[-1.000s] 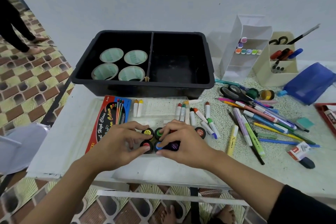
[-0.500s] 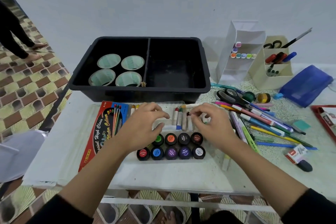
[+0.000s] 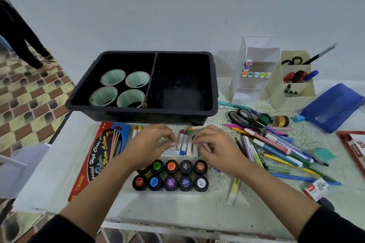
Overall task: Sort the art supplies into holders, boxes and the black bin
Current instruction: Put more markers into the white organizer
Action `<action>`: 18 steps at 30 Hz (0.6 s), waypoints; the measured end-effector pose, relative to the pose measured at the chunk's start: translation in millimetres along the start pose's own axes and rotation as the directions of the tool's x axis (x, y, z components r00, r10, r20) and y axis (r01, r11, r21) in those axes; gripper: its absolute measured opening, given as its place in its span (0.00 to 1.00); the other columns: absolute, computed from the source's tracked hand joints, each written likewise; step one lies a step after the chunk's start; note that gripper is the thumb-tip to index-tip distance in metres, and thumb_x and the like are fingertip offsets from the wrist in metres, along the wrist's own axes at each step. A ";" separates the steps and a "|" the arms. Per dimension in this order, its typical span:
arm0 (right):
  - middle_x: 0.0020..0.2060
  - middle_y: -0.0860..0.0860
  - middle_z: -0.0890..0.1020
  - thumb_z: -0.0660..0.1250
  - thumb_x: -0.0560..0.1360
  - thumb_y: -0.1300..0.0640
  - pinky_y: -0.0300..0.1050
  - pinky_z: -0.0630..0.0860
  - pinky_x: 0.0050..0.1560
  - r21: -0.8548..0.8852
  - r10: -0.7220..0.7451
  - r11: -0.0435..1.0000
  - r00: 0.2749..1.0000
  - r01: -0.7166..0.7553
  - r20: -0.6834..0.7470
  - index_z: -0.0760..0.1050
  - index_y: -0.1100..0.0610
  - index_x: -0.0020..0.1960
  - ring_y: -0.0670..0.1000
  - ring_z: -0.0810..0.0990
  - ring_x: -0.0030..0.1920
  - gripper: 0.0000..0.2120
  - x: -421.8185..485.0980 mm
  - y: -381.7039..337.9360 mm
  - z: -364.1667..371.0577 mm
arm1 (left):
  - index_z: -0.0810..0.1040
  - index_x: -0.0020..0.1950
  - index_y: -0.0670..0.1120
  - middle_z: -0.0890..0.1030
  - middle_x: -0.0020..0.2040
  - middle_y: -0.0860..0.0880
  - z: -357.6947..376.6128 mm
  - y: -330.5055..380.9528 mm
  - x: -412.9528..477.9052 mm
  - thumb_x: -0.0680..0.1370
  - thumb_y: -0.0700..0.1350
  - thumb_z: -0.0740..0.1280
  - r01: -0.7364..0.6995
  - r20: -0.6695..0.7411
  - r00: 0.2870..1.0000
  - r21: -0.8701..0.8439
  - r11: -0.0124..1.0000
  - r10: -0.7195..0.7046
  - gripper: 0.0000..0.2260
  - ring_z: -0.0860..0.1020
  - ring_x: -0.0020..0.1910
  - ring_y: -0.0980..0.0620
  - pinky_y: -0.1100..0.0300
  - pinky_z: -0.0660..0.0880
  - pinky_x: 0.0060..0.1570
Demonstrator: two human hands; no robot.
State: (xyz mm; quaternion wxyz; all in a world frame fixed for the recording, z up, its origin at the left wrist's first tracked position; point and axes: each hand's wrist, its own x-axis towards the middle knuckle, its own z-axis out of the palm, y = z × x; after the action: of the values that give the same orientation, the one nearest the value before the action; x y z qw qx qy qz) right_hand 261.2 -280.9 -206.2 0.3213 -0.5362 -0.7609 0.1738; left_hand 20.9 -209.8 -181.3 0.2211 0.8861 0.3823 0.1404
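Note:
Two rows of black poster-paint pots [image 3: 170,175] sit in a clear tray [image 3: 167,193] at the table's front. Just behind them lies a bunch of white crayons [image 3: 184,143] with coloured tips. My left hand [image 3: 152,144] curls its fingers against the left side of the bunch. From the right side, my right hand [image 3: 215,148] bends its fingers over the crayons and hides some of them. The black bin [image 3: 214,85] stands behind, with tape rolls [image 3: 118,89] in its left half. A white holder [image 3: 254,49] and a cream holder [image 3: 276,94] stand at the back right.
A red watercolour box [image 3: 94,160] lies left of the tray. Pens and pencils [image 3: 276,148], scissors [image 3: 243,118], a yellow highlighter [image 3: 235,189] and an eraser [image 3: 316,189] are scattered on the right. A blue pouch [image 3: 333,106] lies far right. A person's legs [image 3: 21,45] are at far left.
Both hands left the paint pots, now lined up in two rows, and moved back to the crayons. Over the last half second they closed in slightly on the bunch.

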 end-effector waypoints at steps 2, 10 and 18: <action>0.48 0.44 0.84 0.68 0.73 0.64 0.37 0.73 0.58 0.055 -0.025 0.998 1.000 0.026 -0.011 0.86 0.55 0.49 0.36 0.76 0.51 0.10 2.3 -0.9 -4.4 | 0.82 0.48 0.53 0.79 0.47 0.60 -4.6 -4.6 -6.4 0.78 0.50 0.72 0.050 -0.068 0.996 -0.108 0.993 -0.057 0.02 0.78 0.51 0.61 0.62 0.75 0.53; 0.67 0.47 0.79 0.55 0.84 0.48 0.43 0.62 0.75 -0.156 -0.199 0.951 0.913 0.268 0.356 0.74 0.49 0.71 0.47 0.70 0.71 0.19 30.1 -9.0 2.9 | 0.83 0.49 0.52 0.81 0.48 0.56 -10.4 -8.6 -19.4 0.77 0.49 0.71 0.127 -0.145 0.975 -0.261 0.957 -0.169 0.03 0.81 0.52 0.54 0.59 0.79 0.56; 0.73 0.50 0.72 0.52 0.84 0.43 0.51 0.57 0.77 -0.252 -0.112 0.935 0.882 0.249 0.457 0.76 0.46 0.69 0.49 0.61 0.77 0.20 22.3 4.1 0.9 | 0.85 0.48 0.54 0.80 0.48 0.60 -1.2 -9.9 -15.4 0.76 0.51 0.74 0.127 -0.106 0.984 -0.138 0.982 -0.142 0.03 0.79 0.52 0.58 0.61 0.77 0.54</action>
State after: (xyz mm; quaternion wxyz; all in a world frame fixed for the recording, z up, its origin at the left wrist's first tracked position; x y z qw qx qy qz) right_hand 258.6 -258.6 -202.6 0.0716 -0.4525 -0.8779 0.1392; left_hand 4.0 -214.8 -186.4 0.2650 0.8324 0.4434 0.2008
